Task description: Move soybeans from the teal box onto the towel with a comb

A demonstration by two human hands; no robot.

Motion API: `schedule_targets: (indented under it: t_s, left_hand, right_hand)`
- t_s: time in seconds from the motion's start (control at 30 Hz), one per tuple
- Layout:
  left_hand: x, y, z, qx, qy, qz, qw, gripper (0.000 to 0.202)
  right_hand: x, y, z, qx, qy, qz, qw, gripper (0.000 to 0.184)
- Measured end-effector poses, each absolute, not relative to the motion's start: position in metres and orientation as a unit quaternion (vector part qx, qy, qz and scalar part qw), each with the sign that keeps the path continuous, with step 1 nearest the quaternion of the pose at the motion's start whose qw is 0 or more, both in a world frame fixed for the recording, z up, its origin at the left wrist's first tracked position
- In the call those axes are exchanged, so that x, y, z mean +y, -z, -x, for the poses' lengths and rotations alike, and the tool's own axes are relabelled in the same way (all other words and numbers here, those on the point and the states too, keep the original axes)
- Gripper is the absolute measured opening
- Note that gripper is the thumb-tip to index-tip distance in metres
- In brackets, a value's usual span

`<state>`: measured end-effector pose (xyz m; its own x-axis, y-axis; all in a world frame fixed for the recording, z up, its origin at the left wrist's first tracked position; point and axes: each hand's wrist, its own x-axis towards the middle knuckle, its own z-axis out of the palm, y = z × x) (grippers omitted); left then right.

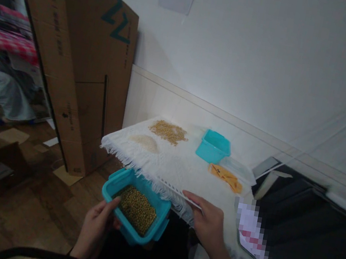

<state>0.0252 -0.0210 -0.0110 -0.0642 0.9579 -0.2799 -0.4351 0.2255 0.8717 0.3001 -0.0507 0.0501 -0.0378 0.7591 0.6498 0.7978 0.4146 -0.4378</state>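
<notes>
My left hand is wrapped around the near left side of a turquoise plastic container, thumb over its rim. Small round yellow-green beans lie inside it. The container is held tilted just in front of the table's fringed edge. My right hand is closed on a thin white tool with slots; its exact kind is unclear. That tool reaches left, beside the container's far right corner and along the cloth edge.
On the white fringed cloth lie pale beans, a small mound of fine grain, a second turquoise container, a clear lid and an orange cloth. A tall cardboard box stands left. Another person's leg shows beyond it.
</notes>
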Motion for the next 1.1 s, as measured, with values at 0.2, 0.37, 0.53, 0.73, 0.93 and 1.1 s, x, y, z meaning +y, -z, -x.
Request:
schedule_targets:
  t_s: [0.2, 0.37, 0.53, 0.73, 0.93, 1.1]
  left_hand:
    - [-0.021, 0.014, -0.024, 0.456, -0.563, -0.284, 0.628, 0.038]
    - [-0.020, 0.017, -0.024, 0.454, -0.565, -0.275, 0.632, 0.038]
    - [-0.019, 0.022, -0.024, 0.458, -0.569, -0.284, 0.621, 0.040]
    - [-0.014, 0.026, -0.020, 0.491, -0.566, -0.265, 0.607, 0.042]
    - [-0.009, 0.021, -0.014, 0.508, -0.563, -0.279, 0.589, 0.040]
    - [-0.006, 0.020, -0.010, 0.513, -0.559, -0.296, 0.580, 0.040]
  right_hand:
    - [-0.069, -0.054, -0.272, -0.764, 0.096, 0.480, 0.420, 0.046]
    - [-0.074, -0.062, -0.257, -0.772, 0.076, 0.463, 0.430, 0.043]
    - [-0.047, -0.079, -0.277, -0.645, 0.093, 0.577, 0.493, 0.017]
    - [0.062, -0.106, -0.328, -0.522, 0.084, 0.665, 0.528, 0.033]
    - [0.127, -0.090, -0.350, -0.500, 0.121, 0.742, 0.430, 0.025]
    - [0.129, -0.065, -0.359, -0.480, 0.129, 0.749, 0.438, 0.028]
